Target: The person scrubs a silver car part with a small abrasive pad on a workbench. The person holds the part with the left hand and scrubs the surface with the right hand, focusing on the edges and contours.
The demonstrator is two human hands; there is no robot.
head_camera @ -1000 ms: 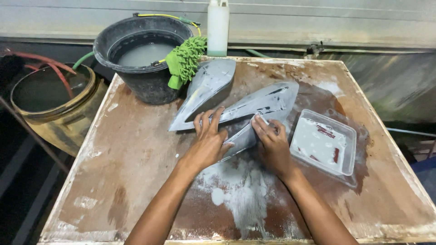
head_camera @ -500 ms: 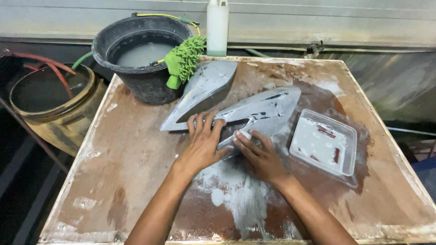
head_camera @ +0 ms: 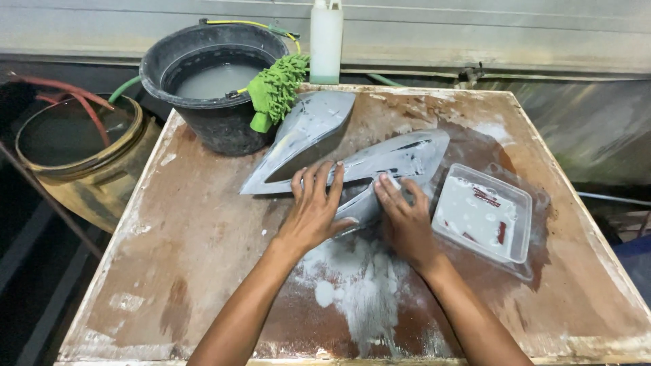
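Observation:
A grey, pointed plastic panel (head_camera: 400, 157) lies on a wet brown table (head_camera: 203, 251), coated with pale residue. My left hand (head_camera: 313, 211) presses flat on its near left part, fingers spread. My right hand (head_camera: 404, 220) rests on the panel's near edge, fingers flat against it; whether something lies under them is hidden. A second grey pointed panel (head_camera: 305, 132) lies just behind, touching the first. White foam (head_camera: 359, 285) is smeared on the table below my hands.
A black bucket of cloudy water (head_camera: 213, 85) stands at the back left corner with a green mop-like mitt (head_camera: 274, 88) hanging on it. A white bottle (head_camera: 325, 41) stands behind. A clear plastic tray (head_camera: 485, 213) sits right. A yellowish drum (head_camera: 74, 149) stands left.
My right hand has slid left and nearer along the panel. The left hand has stayed pressed on it, and the panel has shifted slightly.

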